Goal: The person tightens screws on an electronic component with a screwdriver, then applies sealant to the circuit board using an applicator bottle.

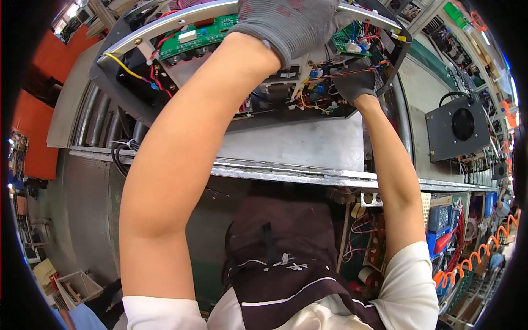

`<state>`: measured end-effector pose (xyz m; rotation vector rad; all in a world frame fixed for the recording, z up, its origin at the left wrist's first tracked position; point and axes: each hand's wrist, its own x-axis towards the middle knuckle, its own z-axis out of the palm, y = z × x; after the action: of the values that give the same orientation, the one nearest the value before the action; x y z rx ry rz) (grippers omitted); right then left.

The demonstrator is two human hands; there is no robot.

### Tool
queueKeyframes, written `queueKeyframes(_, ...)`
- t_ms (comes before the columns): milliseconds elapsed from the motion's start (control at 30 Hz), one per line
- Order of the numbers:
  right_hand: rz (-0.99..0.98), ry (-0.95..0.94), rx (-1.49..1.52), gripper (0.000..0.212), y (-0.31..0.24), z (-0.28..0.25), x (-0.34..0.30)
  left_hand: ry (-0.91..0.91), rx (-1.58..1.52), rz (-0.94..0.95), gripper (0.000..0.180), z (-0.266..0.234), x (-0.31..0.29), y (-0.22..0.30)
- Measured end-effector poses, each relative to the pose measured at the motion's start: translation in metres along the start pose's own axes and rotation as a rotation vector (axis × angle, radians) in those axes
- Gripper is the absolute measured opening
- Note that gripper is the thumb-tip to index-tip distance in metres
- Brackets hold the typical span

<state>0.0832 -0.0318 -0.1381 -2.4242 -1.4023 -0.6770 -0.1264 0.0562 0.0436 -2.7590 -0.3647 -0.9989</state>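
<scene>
An open dark metal equipment case point(118, 91) lies in front of me, with a silver metal rail point(170, 25) along its upper side. My left hand point(291, 27), in a grey glove, lies across that rail; its fingers are mostly hidden. Also gloved, my right hand point(355, 82) reaches into the right part of the case, beside bundled coloured wires point(360, 70). The case and wiring hide those fingers, so I cannot tell what they touch. Green circuit boards point(206, 39) show on the left, and another small green board point(352, 47) sits above my right hand.
Under the case is a metal plate point(297, 143) on a roller conveyor point(93, 118). Another dark unit with a round fan opening point(459, 126) stands to the right. Below it are blue parts bins point(440, 220) and a coiled orange air hose point(478, 253). Orange panels point(41, 132) stand left.
</scene>
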Motion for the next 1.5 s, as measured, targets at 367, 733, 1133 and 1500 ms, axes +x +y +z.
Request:
queueKeyframes(367, 0.108, 0.025, 0.121, 0.016, -0.01, -0.013, -0.004, -0.042, -0.048, -0.018, 0.031, 0.0, -0.002, -0.001)
queueKeyframes(733, -0.089, -0.131, -0.106, 0.015, -0.007, 0.002, -0.011, 0.371, -0.497, 0.252, 0.033, 0.0, -0.013, -0.002)
queueKeyframes(1133, 0.245, -0.006, 0.345, 0.038, -0.037, -0.05, -0.217, 0.3, 0.2, 0.164, 0.031, 0.027, -0.005, -0.002)
queueKeyframes(1500, 0.267, 0.042, 0.407, 0.027, -0.04, -0.049, -0.213, 0.242, 0.224, 0.057, 0.028, 0.025, -0.009, 0.002)
